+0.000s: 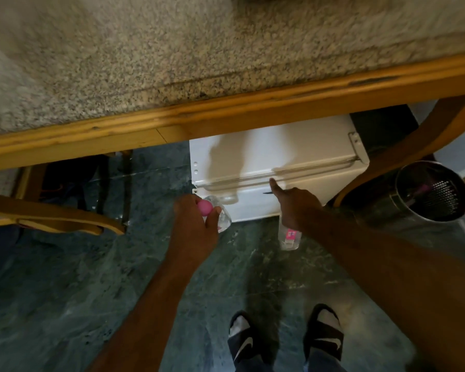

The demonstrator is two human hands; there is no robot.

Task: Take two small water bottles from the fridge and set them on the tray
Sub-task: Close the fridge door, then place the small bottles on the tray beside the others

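A small white fridge (277, 154) stands on the floor under a granite counter, seen from above, its door closed. My left hand (196, 224) grips a clear water bottle (222, 217) with a pink cap, just off the fridge's front left corner. My right hand (295, 205) holds a second clear bottle (289, 237) with a pink label hanging below the palm, while its thumb touches the top edge of the fridge door. No tray is in view.
The granite counter (172, 49) with a wooden edge fills the upper frame. A wooden chair (54, 218) stands at left, a curved wooden leg (413, 157) and a metal mesh bin (432, 191) at right. My feet in dark sandals (287, 342) stand on green marble floor.
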